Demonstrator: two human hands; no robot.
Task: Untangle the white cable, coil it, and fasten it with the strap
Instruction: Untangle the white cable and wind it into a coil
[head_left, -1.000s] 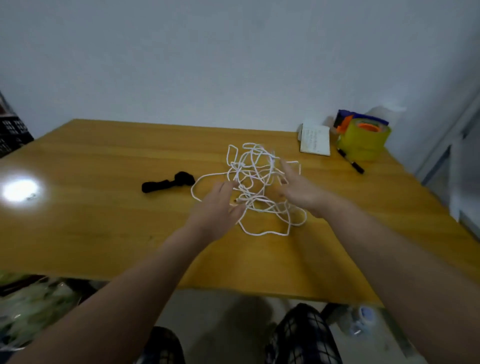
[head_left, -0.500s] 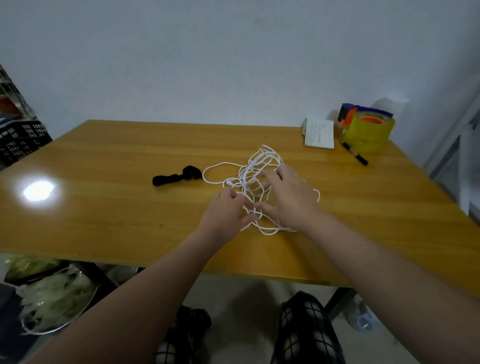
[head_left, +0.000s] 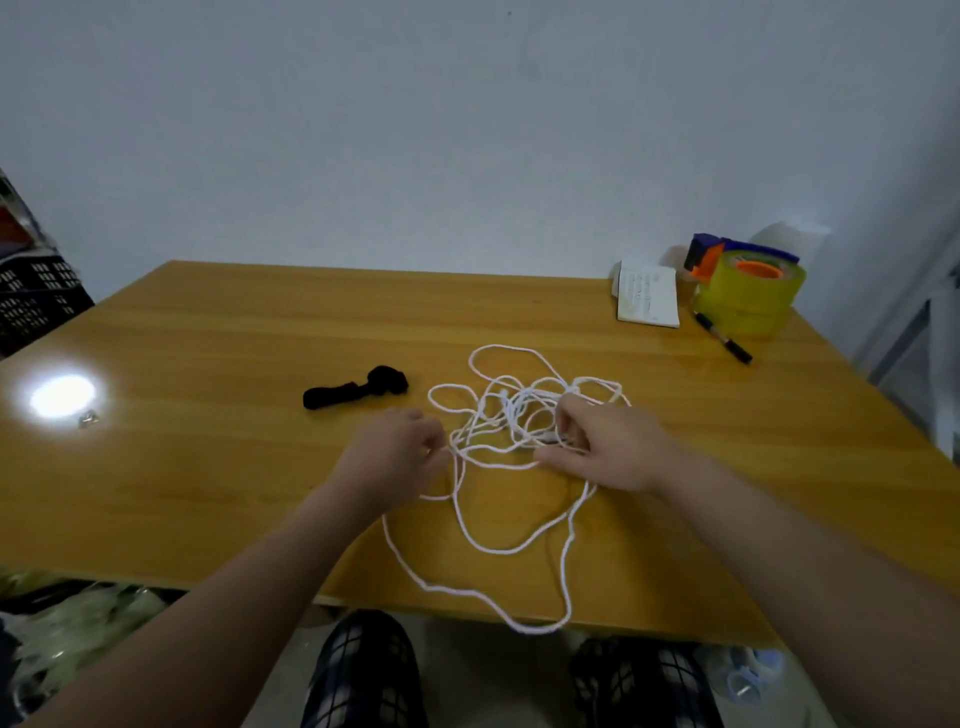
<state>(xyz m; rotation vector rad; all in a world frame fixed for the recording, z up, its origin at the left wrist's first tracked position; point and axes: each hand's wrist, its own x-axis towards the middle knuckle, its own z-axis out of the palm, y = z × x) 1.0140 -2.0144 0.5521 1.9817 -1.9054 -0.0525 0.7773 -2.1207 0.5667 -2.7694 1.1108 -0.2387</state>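
The white cable (head_left: 498, 415) lies in a loose tangle on the wooden table (head_left: 208, 467), with long loops trailing toward me and over the near edge. My left hand (head_left: 397, 452) pinches a strand at the tangle's left side. My right hand (head_left: 608, 447) grips strands at its right side, fingers curled over them. The black strap (head_left: 353, 392) lies flat on the table, left of the cable and beyond my left hand, apart from both.
At the far right corner stand yellow tape rolls (head_left: 748, 296), a white notepad (head_left: 648, 300) and a black marker (head_left: 724, 344). A black crate (head_left: 36, 296) sits off the table's left side. My knees show below the near edge.
Both hands drew apart and toward me, pulling the tangle open. Long loops of cable now spread across the table and hang over the near edge.
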